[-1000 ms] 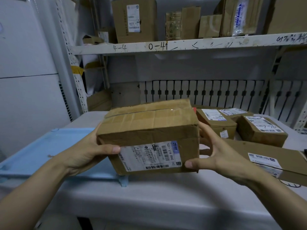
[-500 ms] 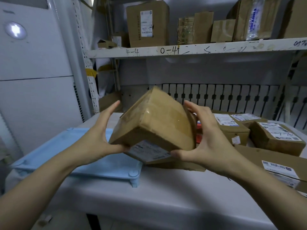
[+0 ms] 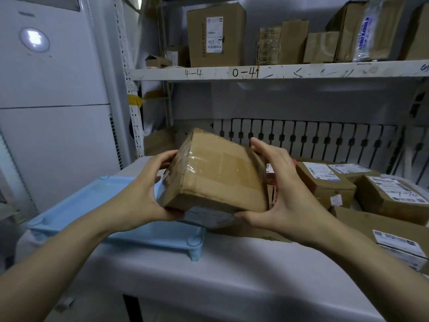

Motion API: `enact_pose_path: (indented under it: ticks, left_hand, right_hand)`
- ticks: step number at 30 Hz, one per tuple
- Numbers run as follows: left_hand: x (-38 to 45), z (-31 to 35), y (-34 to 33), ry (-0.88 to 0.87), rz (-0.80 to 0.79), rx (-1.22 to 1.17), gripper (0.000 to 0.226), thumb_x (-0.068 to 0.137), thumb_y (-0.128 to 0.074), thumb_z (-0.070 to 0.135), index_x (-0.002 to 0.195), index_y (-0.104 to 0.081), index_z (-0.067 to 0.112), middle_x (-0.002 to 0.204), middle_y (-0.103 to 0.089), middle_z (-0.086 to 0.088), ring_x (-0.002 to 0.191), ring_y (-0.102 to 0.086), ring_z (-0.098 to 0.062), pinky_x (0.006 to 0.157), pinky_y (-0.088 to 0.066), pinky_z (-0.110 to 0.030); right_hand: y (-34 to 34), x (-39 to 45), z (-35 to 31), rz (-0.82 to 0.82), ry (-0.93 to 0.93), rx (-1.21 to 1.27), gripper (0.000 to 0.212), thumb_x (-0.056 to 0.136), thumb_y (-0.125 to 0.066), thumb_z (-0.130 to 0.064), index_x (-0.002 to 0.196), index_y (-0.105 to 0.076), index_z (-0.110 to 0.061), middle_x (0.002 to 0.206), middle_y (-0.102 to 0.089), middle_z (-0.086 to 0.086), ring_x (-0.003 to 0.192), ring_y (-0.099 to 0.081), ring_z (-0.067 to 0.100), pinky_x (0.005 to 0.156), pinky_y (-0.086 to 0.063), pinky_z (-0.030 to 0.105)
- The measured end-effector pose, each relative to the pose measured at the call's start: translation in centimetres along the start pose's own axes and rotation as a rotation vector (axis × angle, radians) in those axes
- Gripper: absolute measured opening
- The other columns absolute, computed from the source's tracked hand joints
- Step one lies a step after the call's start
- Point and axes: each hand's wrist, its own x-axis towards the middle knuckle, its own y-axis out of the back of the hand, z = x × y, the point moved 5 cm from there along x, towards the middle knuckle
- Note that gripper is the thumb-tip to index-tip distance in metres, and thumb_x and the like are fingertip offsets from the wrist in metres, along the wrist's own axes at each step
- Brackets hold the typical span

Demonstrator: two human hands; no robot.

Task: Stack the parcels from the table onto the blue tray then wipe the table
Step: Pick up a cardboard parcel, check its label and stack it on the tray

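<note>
1. Nearest me, the counter (image 3: pixel 232 270) shows a smooth pale front edge, with bare surface between that edge and the things on it.
2. At the left end I see one blue tray (image 3: pixel 76 205), moulded plastic with rounded corners and short feet, its near right corner close to the bare patch.
3. Above the tray's right end I hold one parcel (image 3: pixel 218 173) tilted in the air, a brown cardboard box sealed with glossy tape, a printed label on its underside.
4. My left hand (image 3: pixel 139 201) grips its left end, the fingers curled over the far side and the thumb under the near corner.
5. My right hand (image 3: pixel 285 191) clamps the right end, fingers spread up the side, thumb under the bottom edge.
6. To the right I count four more labelled cardboard parcels (image 3: pixel 325 182) crowded together on the counter.
7. Farthest, a white metal shelf (image 3: pixel 278 72) with handwritten marks carries several more boxes.
</note>
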Motion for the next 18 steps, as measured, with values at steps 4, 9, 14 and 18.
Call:
enact_pose_path:
  ticks: [4,9,14,18]
  left_hand:
    - [-0.1,-0.1,0.2,0.059,0.025,-0.052,0.104,0.056,-0.092,0.031,0.133,-0.027,0.057,0.133,-0.043,0.029,0.12,-0.04,0.02,0.087,-0.038,-0.003]
    - [-0.1,-0.6,0.4,0.209,0.028,-0.23,0.087,0.056,-0.088,0.043,0.13,-0.043,0.046,0.123,-0.06,0.019,0.106,-0.061,0.002,0.075,-0.053,-0.015]
    - [0.0,-1.1,0.0,0.244,0.019,-0.259,0.087,0.047,-0.082,0.062,0.127,-0.054,0.042,0.12,-0.067,0.015,0.103,-0.067,-0.003,0.084,-0.054,-0.024]
    - [-0.2,-1.3,-0.1,0.274,0.028,-0.279,0.085,0.05,-0.079,0.067,0.127,-0.055,0.039,0.119,-0.068,0.015,0.098,-0.067,0.002,0.077,-0.053,-0.016]
  right_hand:
    - [0.1,-0.1,0.9,0.036,-0.154,0.196,0.12,0.059,-0.088,-0.047,0.154,-0.015,-0.037,0.147,-0.031,-0.019,0.13,-0.033,-0.013,0.099,-0.033,0.002]
    - [-1.1,-0.4,2.0,0.018,-0.319,0.45,0.102,0.065,-0.08,-0.045,0.152,-0.027,-0.037,0.137,-0.052,-0.021,0.123,-0.054,-0.001,0.107,-0.046,0.036]
    - [-3.0,-0.3,2.0,-0.078,-0.363,0.516,0.061,0.076,-0.07,-0.045,0.133,-0.051,-0.039,0.121,-0.067,-0.022,0.109,-0.065,0.007,0.089,-0.056,0.033]
    - [-3.6,0.2,2.1,-0.078,-0.38,0.528,0.041,0.091,-0.065,-0.032,0.129,-0.055,-0.04,0.12,-0.068,-0.022,0.104,-0.067,0.006,0.076,-0.058,0.025]
